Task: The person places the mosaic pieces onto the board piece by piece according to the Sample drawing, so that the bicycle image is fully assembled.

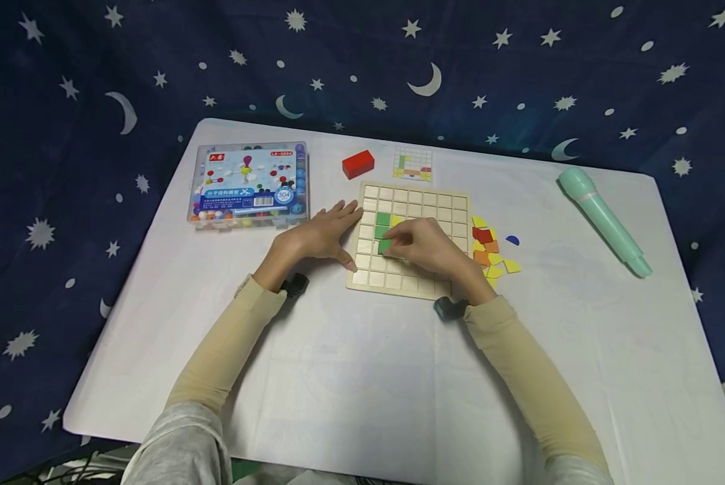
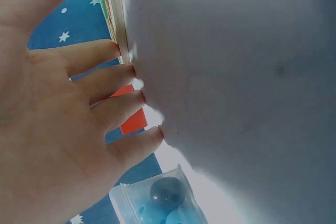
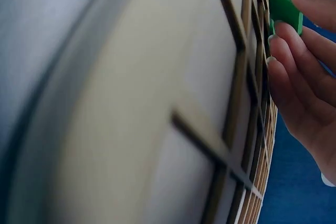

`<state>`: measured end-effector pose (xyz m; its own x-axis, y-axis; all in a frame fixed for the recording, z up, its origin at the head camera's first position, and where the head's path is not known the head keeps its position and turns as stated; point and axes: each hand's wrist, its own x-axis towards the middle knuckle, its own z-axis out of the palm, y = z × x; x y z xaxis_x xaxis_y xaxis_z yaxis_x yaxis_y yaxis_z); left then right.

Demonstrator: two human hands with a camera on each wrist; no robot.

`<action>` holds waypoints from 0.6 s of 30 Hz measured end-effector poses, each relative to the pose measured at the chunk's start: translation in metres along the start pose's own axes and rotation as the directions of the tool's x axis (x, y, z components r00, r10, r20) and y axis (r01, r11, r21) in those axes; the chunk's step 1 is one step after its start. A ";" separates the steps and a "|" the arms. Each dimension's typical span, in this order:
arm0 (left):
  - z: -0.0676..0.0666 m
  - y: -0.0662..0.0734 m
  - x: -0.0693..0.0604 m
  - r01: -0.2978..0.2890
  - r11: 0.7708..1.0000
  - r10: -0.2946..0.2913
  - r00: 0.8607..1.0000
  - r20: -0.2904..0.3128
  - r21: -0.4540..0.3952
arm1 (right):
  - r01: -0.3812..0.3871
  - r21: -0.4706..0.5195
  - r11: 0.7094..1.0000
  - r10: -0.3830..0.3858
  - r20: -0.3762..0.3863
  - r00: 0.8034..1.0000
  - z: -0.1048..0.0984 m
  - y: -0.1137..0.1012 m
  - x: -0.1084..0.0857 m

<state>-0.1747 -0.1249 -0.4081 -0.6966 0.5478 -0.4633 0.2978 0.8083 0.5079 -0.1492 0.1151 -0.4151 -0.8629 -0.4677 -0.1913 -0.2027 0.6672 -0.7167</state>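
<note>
A wooden grid board (image 1: pixel 411 286) lies mid-table, divided into square cells. Two green square tiles (image 1: pixel 383 225) sit in a column near its left side, with a yellow tile (image 1: pixel 395 220) beside the upper one. My right hand (image 1: pixel 426 246) pinches another green tile (image 3: pixel 285 11) between thumb and fingers, just below those two; in the right wrist view it stands tilted at the board. With fingers spread straight, my left hand (image 1: pixel 323 232) rests at the board's left edge, fingertips and thumb against it. The left wrist view shows its fingertips (image 2: pixel 152 137) down on the table.
Loose yellow, red and orange tiles (image 1: pixel 486 249) lie right of the board, a blue half-round piece (image 1: pixel 512 240) beyond. Behind are a red block (image 1: pixel 358 164) and a pattern card (image 1: pixel 413 164). A clear bead box (image 1: pixel 248 183) stands left, a mint-green microphone-shaped object (image 1: pixel 605 222) right.
</note>
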 end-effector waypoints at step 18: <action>0.000 0.001 0.000 -0.004 1.000 0.004 1.000 0.003 0.009 | 0.016 -0.056 0.998 -0.016 0.001 1.000 0.009 -0.008 0.005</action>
<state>-0.1748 -0.1243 -0.4080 -0.6931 0.5520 -0.4635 0.3070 0.8079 0.5031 -0.1481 0.1021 -0.4169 -0.8591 -0.4788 -0.1810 -0.2417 0.6912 -0.6811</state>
